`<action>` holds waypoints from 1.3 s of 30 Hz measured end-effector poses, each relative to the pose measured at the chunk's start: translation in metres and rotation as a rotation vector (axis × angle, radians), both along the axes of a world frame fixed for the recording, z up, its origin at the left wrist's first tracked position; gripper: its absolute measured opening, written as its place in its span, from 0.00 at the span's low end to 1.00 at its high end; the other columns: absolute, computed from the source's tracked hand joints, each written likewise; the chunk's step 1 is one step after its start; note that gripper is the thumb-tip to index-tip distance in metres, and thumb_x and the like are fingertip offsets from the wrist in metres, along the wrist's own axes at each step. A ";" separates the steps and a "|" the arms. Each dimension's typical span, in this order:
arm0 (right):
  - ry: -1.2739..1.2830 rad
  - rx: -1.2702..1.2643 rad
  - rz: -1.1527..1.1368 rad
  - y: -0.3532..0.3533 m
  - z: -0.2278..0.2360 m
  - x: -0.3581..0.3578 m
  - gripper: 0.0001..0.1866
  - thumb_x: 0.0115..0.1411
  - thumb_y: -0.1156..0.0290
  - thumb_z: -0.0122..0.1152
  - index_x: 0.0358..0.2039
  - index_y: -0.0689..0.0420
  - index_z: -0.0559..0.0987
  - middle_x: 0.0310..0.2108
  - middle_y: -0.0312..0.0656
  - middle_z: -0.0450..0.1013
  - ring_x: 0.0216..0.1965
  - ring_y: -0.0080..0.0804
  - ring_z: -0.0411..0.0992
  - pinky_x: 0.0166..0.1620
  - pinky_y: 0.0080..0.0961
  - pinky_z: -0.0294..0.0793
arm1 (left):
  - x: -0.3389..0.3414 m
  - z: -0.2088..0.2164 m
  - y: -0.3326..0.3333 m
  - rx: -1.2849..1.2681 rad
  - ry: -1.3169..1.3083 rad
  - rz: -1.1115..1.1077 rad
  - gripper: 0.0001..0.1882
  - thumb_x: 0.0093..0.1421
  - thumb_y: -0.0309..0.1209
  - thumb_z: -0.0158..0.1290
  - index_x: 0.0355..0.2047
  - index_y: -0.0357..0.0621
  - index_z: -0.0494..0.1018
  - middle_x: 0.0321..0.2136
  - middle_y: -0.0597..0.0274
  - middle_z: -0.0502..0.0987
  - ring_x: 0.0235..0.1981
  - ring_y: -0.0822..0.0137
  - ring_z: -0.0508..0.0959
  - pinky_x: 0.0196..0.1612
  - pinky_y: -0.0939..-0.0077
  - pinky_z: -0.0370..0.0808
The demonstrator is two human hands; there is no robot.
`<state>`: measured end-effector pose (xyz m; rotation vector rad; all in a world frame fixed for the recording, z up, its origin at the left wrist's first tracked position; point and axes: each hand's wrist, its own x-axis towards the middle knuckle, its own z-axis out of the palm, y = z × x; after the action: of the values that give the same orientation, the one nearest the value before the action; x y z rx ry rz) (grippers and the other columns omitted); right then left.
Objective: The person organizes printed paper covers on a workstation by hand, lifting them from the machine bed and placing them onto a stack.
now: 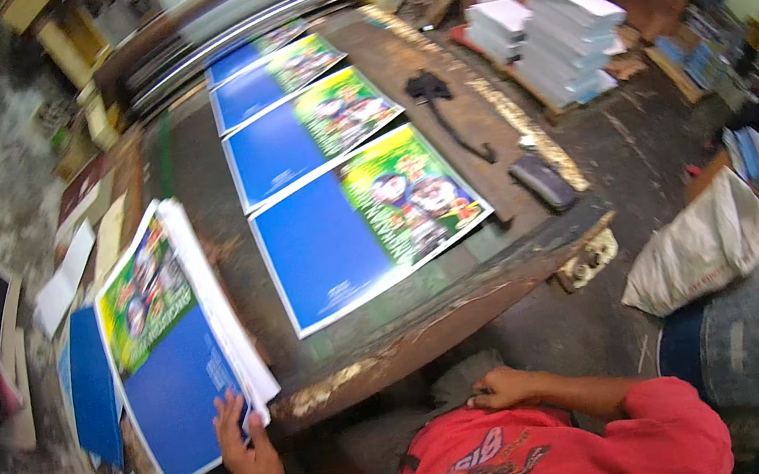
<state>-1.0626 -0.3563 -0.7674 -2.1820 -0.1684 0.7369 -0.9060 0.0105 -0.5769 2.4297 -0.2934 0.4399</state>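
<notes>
My left hand [246, 445] is at the near corner of a stack of printed cover sheets [183, 378], its fingers apart and touching the edge. The top sheet is half solid blue, half green and yellow with pictures. My right hand [499, 386] is curled in at my waist by the hem of my red shirt; whatever its fingers may hold is hidden. Ahead of me on a worn table lie more covers of the same kind in an overlapping row, the nearest being a blue-and-green sheet [330, 246].
Metal rollers of a machine [232, 34] stand at the table's far end. A dark strap [449, 113] and a dark oblong case [543, 183] lie along its right side. Paper stacks [567, 31], a white sack [701, 246] and a drum [743, 340] stand to the right.
</notes>
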 end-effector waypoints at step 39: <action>0.436 1.336 -0.872 0.046 0.040 0.121 0.31 0.68 0.44 0.39 0.48 0.63 0.70 0.37 0.53 0.76 0.28 0.33 0.74 0.40 0.40 0.78 | -0.065 0.108 -0.119 -0.819 0.524 -1.442 0.37 0.52 0.52 0.61 0.55 0.39 0.68 0.52 0.48 0.73 0.59 0.46 0.67 0.64 0.50 0.55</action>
<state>-0.9416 -0.3103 -0.7279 -0.6468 0.4013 0.3476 -0.9714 -0.1084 -0.4689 1.0109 -1.1795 -0.6047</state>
